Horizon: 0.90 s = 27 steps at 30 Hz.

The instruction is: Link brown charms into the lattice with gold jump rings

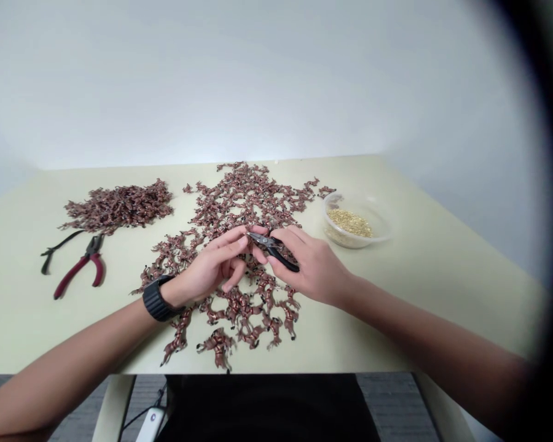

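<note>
Gripping small black-handled pliers (280, 255) in the right hand (314, 267), fingers (289, 238) curled closed around the handles, steel nose pointing left and reaching the curved fingertips (242, 241) of the left hand (214, 267). Impossible to tell whether anything sits pinched there. Hovering both hands above a spread of small reddish-brown horse-shaped figures (244, 205) on the pale table (437, 270), near a clear plastic bowl (332, 212) of gold-coloured beads (350, 223), with red-handled pliers (80, 267) and a thin black-handled tool (59, 247) lying well to the left.
</note>
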Available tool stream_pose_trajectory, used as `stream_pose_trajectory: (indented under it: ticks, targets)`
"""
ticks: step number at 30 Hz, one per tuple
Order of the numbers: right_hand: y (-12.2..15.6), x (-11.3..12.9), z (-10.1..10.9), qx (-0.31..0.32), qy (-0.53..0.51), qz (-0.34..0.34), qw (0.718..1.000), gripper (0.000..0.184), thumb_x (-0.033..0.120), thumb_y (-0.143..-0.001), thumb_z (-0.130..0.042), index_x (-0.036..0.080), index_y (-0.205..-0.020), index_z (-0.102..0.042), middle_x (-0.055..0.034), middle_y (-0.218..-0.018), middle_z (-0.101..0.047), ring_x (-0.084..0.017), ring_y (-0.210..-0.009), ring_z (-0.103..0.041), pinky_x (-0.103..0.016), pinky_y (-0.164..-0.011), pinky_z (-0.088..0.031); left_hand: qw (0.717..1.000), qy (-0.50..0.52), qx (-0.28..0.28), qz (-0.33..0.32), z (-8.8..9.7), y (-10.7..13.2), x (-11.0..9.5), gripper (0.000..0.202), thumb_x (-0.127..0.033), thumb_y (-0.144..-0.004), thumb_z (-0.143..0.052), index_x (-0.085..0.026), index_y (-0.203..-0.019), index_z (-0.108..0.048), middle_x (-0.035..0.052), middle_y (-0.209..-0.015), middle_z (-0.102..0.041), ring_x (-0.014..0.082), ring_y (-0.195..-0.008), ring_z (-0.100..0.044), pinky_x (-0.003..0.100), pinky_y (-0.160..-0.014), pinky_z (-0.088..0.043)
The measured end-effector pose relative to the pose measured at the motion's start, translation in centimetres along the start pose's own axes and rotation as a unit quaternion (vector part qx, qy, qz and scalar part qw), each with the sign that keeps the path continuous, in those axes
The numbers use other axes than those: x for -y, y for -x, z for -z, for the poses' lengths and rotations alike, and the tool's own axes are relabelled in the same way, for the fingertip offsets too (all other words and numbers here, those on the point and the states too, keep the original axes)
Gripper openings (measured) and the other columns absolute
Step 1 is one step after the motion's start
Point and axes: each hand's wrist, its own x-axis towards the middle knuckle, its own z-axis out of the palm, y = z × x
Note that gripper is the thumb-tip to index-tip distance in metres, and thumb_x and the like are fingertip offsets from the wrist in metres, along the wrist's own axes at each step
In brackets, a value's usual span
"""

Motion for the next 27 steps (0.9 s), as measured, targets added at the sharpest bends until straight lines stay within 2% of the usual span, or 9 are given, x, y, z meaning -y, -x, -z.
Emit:
stream_pose_trajectory:
  ticks: [3, 7, 13, 15, 17, 19, 21, 24, 27]
  targets:
    - [0.1, 0.8, -0.3, -0.006, -0.054, -0.039, 0.998, 0.024, 0.034, -0.1, -0.053, 0.022, -0.12, -0.058, -0.007, -0.102, -0.063, -0.02, -0.086, -0.058, -0.034, -0.076, -0.045, 0.994, -0.085, -0.045, -0.048, -0.3, 0.1, 0.1, 0.045, -0.039, -0.104, -0.053, -0.022, -0.146, -0.052, 0.0035, -0.092, -0.071, 0.0028, -0.041, -0.05, 0.017, -0.04, -0.038]
    - [0.0, 1.7, -0.6, 0.018, -0.136, -0.102, 0.985, 0.021, 0.038, -0.101, -0.052, 0.022, -0.114, -0.057, 0.0004, -0.082, -0.057, -0.015, -0.069, -0.049, -0.029, -0.065, -0.039, 0.976, -0.172, -0.102, -0.084, -0.9, 0.5, 0.2, 0.053, -0.041, -0.102, -0.058, -0.016, -0.149, -0.053, -0.0052, -0.057, -0.06, 0.0085, -0.04, -0.055, 0.02, -0.046, -0.047]
    - [0.0, 2.1, -0.8, 0.033, -0.208, -0.131, 0.969, 0.021, 0.042, -0.103, -0.049, 0.024, -0.112, -0.056, 0.0035, -0.077, -0.052, -0.012, -0.063, -0.045, -0.027, -0.059, -0.035, 0.955, -0.218, -0.166, -0.114, -1.1, 0.6, 0.5, 0.036, -0.042, -0.099, -0.063, -0.016, -0.118, -0.077, -0.0008, -0.054, -0.065, 0.0128, -0.046, -0.058, 0.024, -0.049, -0.051]
    - [0.1, 2.1, -0.9, 0.034, -0.218, -0.133, 0.966, 0.022, 0.042, -0.103, -0.05, 0.024, -0.114, -0.056, 0.0038, -0.076, -0.052, -0.012, -0.062, -0.043, -0.027, -0.058, -0.035, 0.952, -0.223, -0.172, -0.123, -1.0, 0.5, 0.7, 0.032, -0.041, -0.097, -0.065, -0.017, -0.114, -0.079, 0.0015, -0.061, -0.072, 0.0124, -0.046, -0.058, 0.024, -0.049, -0.052]
    - [0.1, 2.1, -1.1, 0.038, -0.242, -0.138, 0.96, 0.024, 0.044, -0.103, -0.05, 0.025, -0.117, -0.056, 0.0038, -0.075, -0.051, -0.012, -0.061, -0.042, -0.028, -0.057, -0.034, 0.948, -0.228, -0.178, -0.132, -0.9, 0.4, 1.0, 0.033, -0.04, -0.096, -0.067, -0.02, -0.12, -0.077, 0.0059, -0.085, -0.08, 0.0101, -0.046, -0.058, 0.024, -0.047, -0.052]
    - [0.2, 2.1, -1.3, 0.045, -0.278, -0.147, 0.948, 0.025, 0.045, -0.104, -0.049, 0.026, -0.117, -0.056, 0.0037, -0.075, -0.049, -0.012, -0.061, -0.041, -0.027, -0.056, -0.034, 0.941, -0.234, -0.19, -0.151, -0.9, 0.3, 1.4, 0.038, -0.038, -0.096, -0.068, -0.022, -0.13, -0.072, 0.0107, -0.115, -0.078, 0.0077, -0.046, -0.058, 0.023, -0.044, -0.053]
    - [0.3, 2.3, -1.5, 0.053, -0.329, -0.174, 0.927, 0.027, 0.048, -0.104, -0.049, 0.026, -0.116, -0.056, 0.004, -0.075, -0.047, -0.011, -0.061, -0.038, -0.026, -0.053, -0.033, 0.925, -0.255, -0.212, -0.184, -1.0, 0.1, 1.8, 0.04, -0.035, -0.097, -0.067, -0.024, -0.135, -0.069, 0.013, -0.132, -0.071, 0.0058, -0.044, -0.057, 0.022, -0.041, -0.052]
    - [0.3, 2.7, -1.6, 0.083, -0.444, -0.251, 0.856, 0.03, 0.054, -0.102, -0.05, 0.026, -0.113, -0.055, 0.0047, -0.075, -0.039, -0.011, -0.059, -0.031, -0.023, -0.048, -0.027, 0.854, -0.363, -0.246, -0.279, -0.6, -0.2, 2.2, 0.033, -0.025, -0.098, -0.064, -0.025, -0.13, -0.073, 0.0105, -0.135, -0.07, 0.0104, -0.057, -0.069, 0.023, -0.048, -0.058]
    - [0.2, 3.0, -1.3, 0.111, -0.563, -0.302, 0.761, 0.03, 0.055, -0.101, -0.053, 0.024, -0.104, -0.055, 0.0048, -0.077, -0.032, -0.01, -0.06, -0.022, -0.021, -0.045, -0.017, 0.725, -0.528, -0.239, -0.372, 0.9, -0.3, 1.9, 0.044, -0.014, -0.096, -0.061, -0.029, -0.137, -0.068, 0.0069, -0.137, -0.069, 0.0208, -0.103, -0.075, 0.03, -0.074, -0.065]
